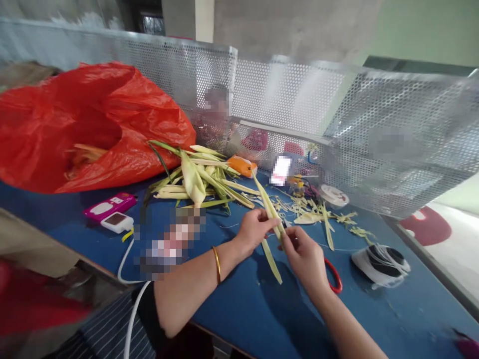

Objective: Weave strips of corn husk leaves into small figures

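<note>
We pinch long, pale-green, tapering husk strip (266,198), left hand (253,232) and right hand (306,257) both closed; tip points eleven o'clock, left hand nearer.

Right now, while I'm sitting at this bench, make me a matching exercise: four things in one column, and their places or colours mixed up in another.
Things
1. Pale leaf strip
2. Bangle
3. Large plastic bag
4. Small packet

Places or colours
A. Red and crumpled
B. Held by the left hand and right hand
C. Orange, by the far edge of the leaf heap
D. Around the left forearm

Pairs: 1-B, 2-D, 3-A, 4-C
</note>
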Available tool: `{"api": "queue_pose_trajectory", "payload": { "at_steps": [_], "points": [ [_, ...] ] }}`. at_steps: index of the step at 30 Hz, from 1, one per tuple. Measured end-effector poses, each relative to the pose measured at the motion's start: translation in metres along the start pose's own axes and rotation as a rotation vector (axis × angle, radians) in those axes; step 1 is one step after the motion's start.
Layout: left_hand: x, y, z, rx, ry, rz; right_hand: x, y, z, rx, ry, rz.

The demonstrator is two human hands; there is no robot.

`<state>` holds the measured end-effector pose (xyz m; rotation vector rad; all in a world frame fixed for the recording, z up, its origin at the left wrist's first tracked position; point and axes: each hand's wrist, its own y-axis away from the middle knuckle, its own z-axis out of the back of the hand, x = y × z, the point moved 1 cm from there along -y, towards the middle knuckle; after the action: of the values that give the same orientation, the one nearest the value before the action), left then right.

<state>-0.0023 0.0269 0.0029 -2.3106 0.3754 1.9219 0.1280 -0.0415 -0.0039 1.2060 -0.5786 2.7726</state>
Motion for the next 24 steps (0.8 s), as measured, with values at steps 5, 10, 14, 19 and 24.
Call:
{"api": "queue_pose_trajectory", "payload": {
  "at_steps": [5,10,14,19,24],
  "points": [
    [0.0023,0.0042,-0.0017,-0.019,-0.034,-0.001,-0.0059,-0.0004,-0.0041,0.021,0.069,0.055],
    [0.0033,0.0042,-0.003,0.057,-0.015,0.047,-0.0087,-0.0029,0.0,0.058,-0.166,-0.032],
    [0.0046,0.0033,-0.0012,0.104,0.087,0.161,-0.0083,-0.0058,0.0031,0.164,-0.556,-0.206],
    [0.0068,0.0014,0.0008,0.235,0.239,0.291,-0.0072,-0.007,0.005,0.194,-0.774,-0.262],
    [0.0072,0.0002,0.0007,0.231,0.207,0.247,-0.0068,-0.0063,0.0055,0.194,-0.776,-0.28]
  ]
}}
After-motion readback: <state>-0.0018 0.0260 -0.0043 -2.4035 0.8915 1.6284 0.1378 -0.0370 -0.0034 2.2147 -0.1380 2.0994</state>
